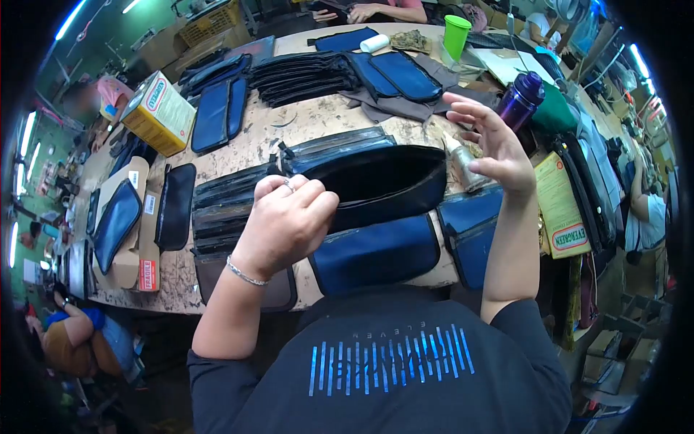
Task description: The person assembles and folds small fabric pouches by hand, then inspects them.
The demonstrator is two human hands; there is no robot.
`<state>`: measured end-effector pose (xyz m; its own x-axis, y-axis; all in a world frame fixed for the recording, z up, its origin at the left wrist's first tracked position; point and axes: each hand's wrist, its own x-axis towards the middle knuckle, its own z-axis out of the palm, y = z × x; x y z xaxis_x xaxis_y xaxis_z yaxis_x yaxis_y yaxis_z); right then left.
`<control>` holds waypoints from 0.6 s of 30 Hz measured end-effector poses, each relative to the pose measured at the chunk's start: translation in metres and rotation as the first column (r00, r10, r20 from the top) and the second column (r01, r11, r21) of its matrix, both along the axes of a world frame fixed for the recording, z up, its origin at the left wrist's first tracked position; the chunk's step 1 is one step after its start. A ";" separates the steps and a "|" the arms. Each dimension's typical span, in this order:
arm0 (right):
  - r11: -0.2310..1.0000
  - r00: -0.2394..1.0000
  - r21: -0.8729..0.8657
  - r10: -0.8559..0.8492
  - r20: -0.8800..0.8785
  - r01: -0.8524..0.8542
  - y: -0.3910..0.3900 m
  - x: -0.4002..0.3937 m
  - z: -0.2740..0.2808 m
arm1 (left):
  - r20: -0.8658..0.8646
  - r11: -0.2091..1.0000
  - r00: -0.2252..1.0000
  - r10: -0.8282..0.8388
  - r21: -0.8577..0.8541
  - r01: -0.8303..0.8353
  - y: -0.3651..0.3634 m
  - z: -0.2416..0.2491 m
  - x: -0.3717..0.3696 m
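Note:
My left hand [298, 217], wearing a ring and a bracelet, is closed at the left end of a black pouch [405, 199]; the fingertips are hidden behind the knuckles. The pouch's long mouth gapes toward me, its right end free. My right hand [499, 148] is raised with fingers apart, close to a small cloudy jar [466, 170], with no grip on it visible. Below the black pouch lies a blue panel [379, 253] with dark edging. Another blue piece [473, 231] sits to its right. Overlapping dark strips [231, 210] spread out at the left.
At the back stand a stack of black pouches [300, 78], a yellow-white can [160, 116], a green cup [455, 37] and a purple bottle [522, 100]. A cardboard box [134, 246] is left; another can [560, 210] is right. Other people sit around the table.

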<state>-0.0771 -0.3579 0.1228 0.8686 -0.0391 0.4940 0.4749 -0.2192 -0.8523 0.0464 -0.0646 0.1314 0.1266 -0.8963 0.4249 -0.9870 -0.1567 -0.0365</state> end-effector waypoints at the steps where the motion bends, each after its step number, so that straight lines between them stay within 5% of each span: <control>1: 0.981 0.999 -0.195 -0.016 -0.029 0.010 0.015 0.000 0.017 | 0.072 0.999 0.997 0.034 -0.026 -0.032 -0.003 0.000 -0.002; 4: 0.720 0.993 -0.685 -0.046 0.113 0.111 0.095 0.014 0.010 | 0.157 0.993 0.982 0.109 0.028 -0.115 -0.012 0.010 -0.016; 6: 0.772 0.994 -0.635 -0.080 -0.079 0.012 0.114 0.019 0.000 | 0.124 0.986 0.983 0.132 0.086 -0.143 -0.011 0.021 -0.027; 8: 0.840 0.984 -0.528 0.037 -0.171 -0.124 0.098 0.024 0.003 | -0.164 0.899 0.974 0.159 0.431 -0.074 -0.005 0.050 -0.026; 10: 0.890 0.955 -0.356 0.229 -0.190 -0.284 0.081 0.026 0.008 | -0.510 0.799 0.858 0.058 0.539 0.266 -0.004 0.069 0.002; 12: 0.906 0.912 -0.107 0.404 -0.068 -0.409 0.067 0.033 -0.002 | -0.798 0.752 0.575 -0.179 0.266 0.603 -0.011 0.057 0.034; 13: 0.923 0.930 -0.116 0.367 -0.014 -0.366 0.064 0.039 -0.007 | -0.894 0.746 0.418 -0.160 0.167 0.644 -0.016 0.048 0.036; 14: 0.940 0.945 -0.125 0.325 0.042 -0.318 0.062 0.043 -0.013 | -0.782 0.755 0.483 -0.393 0.025 0.655 -0.019 0.042 0.028; 16: 0.981 0.983 0.075 0.182 -0.032 -0.179 0.065 0.047 -0.034 | -0.669 0.869 0.686 -0.286 0.121 0.479 -0.030 0.034 0.011; 18: 0.991 0.965 0.026 -0.118 -0.232 0.128 0.065 0.040 -0.044 | -0.739 0.948 0.634 -0.227 -0.020 0.317 -0.046 0.029 -0.002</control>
<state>-0.0368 -0.2927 0.0785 0.9458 -0.1685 0.2777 0.2370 -0.2266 -0.9447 0.0446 -0.1105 0.1605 0.0954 -0.9731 0.2099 -0.7010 0.0841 0.7082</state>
